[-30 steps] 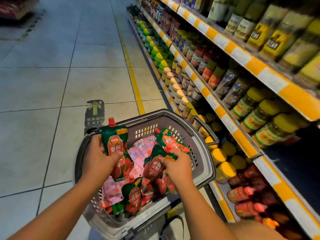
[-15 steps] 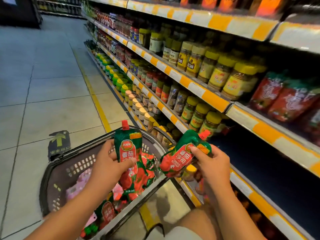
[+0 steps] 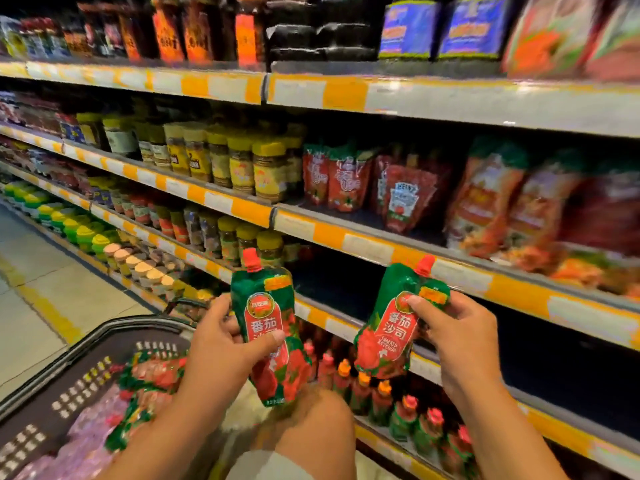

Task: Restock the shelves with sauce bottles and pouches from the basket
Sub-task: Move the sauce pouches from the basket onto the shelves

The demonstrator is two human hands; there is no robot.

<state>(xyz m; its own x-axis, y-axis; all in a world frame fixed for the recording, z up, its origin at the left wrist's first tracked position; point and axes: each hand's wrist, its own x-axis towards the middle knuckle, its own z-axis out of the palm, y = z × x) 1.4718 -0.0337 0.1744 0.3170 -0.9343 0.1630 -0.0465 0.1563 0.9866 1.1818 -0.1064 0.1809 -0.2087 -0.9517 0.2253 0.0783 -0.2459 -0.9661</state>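
Note:
My left hand grips a green and red ketchup pouch with a red cap, held upright above my knee. My right hand pinches a second ketchup pouch of the same kind, tilted right, in front of a dark bare stretch of shelf. The grey basket sits at the lower left, with several more green and pink pouches inside.
Shelves with orange and white price strips run left to right. Yellow-lidded jars and red pouches stand on the shelf above. Red-capped sauce bottles fill the bottom shelf. Tiled floor with a yellow line lies left.
Both hands lifted their pouches out of the basket and raised them toward the shelves. My view swung up and right, from the basket to the shelf front.

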